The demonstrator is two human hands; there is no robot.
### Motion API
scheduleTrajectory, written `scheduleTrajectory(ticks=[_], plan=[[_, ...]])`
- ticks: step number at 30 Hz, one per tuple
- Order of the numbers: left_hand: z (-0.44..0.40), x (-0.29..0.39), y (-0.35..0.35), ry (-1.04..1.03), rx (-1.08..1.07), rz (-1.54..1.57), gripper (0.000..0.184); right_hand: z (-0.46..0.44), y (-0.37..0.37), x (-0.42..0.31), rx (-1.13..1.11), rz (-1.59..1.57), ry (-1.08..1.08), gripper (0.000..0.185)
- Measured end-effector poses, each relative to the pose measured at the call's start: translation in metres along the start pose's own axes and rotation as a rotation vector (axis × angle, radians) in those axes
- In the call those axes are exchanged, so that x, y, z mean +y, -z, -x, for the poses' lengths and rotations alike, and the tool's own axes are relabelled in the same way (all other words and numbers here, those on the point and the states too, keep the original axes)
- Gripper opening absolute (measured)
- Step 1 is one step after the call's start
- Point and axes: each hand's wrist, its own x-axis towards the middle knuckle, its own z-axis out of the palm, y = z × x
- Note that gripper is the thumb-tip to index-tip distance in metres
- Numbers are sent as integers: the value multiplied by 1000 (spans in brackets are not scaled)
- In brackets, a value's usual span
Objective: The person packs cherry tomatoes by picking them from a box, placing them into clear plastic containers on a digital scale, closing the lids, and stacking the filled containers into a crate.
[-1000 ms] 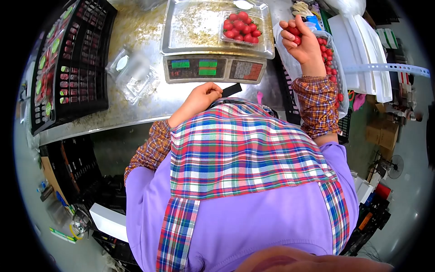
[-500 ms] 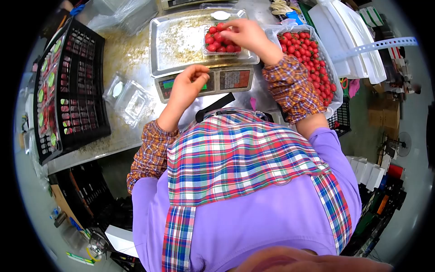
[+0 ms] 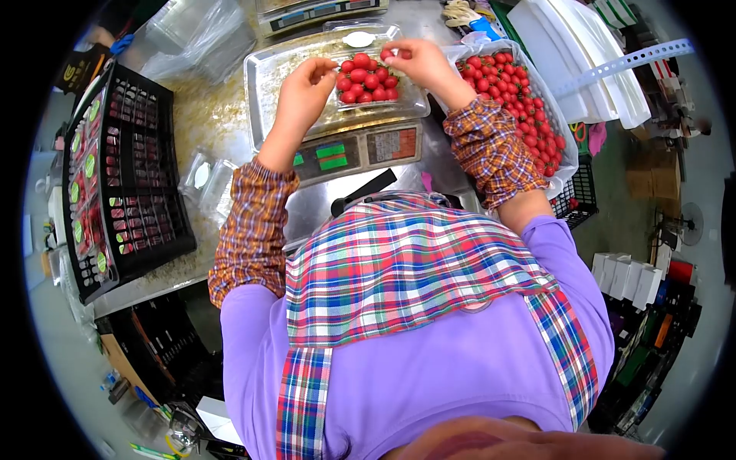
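A clear plastic box of red cherry tomatoes (image 3: 366, 79) stands on the metal tray (image 3: 264, 96) of a weighing scale (image 3: 326, 156). My left hand (image 3: 305, 92) is at the box's left edge, thumb and fingers bent toward each other; whether anything is between them is hidden. At the box's upper right corner, my right hand (image 3: 420, 65) pinches a red tomato (image 3: 389, 54) between thumb and fingers. Right of the scale lies a white-lined crate heaped with tomatoes (image 3: 510, 100).
A black crate of packed tomato boxes (image 3: 142, 176) stands at the left. Clear empty boxes (image 3: 211, 180) lie beside it. A second scale (image 3: 322, 11) and plastic bags (image 3: 192, 38) are at the back; white foam lids (image 3: 583, 61) lean at the right.
My left hand has moved up from the scale's front to the box's left edge. My right hand went from the crate to the box and now shows a tomato at its fingertips. The view has shifted.
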Motion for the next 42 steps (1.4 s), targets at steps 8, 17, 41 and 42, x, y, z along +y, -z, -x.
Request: scheduleTrajectory(ticks=[8, 17, 41, 42], plan=[[-51, -11, -35, -479, 49, -576, 16, 9, -13, 9, 53, 137, 37, 23], [-56, 0, -26, -417, -134, -651, 17, 14, -19, 14, -70, 238, -2, 27], [-36, 27, -59, -217, -312, -287, 22, 64, 3, -4, -64, -22, 122, 18], [-37, 19, -63, -273, -293, -296, 19, 67, 5, -4, -13, -47, 128, 18]])
